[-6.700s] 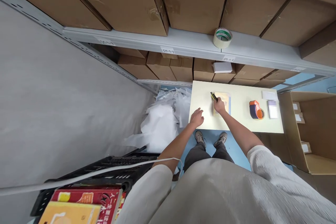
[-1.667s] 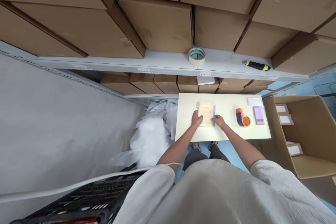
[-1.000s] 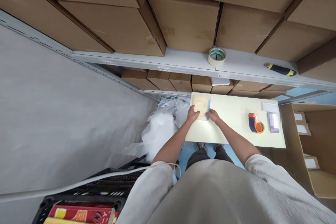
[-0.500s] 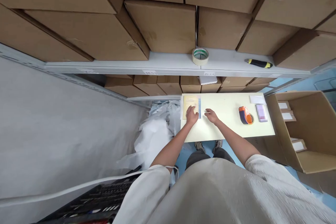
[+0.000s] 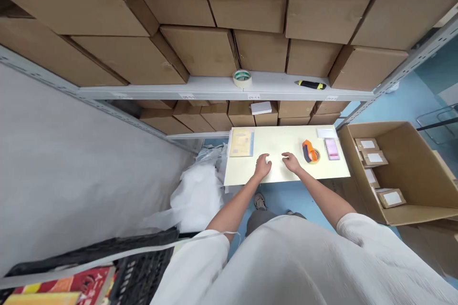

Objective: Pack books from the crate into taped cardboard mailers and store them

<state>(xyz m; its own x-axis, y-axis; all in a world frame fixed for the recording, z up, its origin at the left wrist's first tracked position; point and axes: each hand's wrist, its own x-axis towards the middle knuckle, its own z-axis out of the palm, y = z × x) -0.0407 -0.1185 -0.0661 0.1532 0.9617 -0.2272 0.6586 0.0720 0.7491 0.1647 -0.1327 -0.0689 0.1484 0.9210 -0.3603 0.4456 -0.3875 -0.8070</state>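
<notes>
My left hand is over the front part of the pale yellow table, fingers apart, with nothing in it. A short gap separates it from my right hand, which is also open and holds nothing. A yellow book or booklet with a blue edge lies flat at the table's left end, beyond my left hand. To the right of my right hand stands an orange and dark blue tape dispenser with a tape roll. Beside it are a pink-purple blurred item and a white sheet.
Brown boxes fill the shelf, which holds a tape roll and a black-yellow cutter. An open carton with small boxes stands right. White plastic and a black crate with books are left.
My left hand has come off the yellow book and moved right and nearer to me. My right hand stays empty. The view has turned right, showing more of the carton.
</notes>
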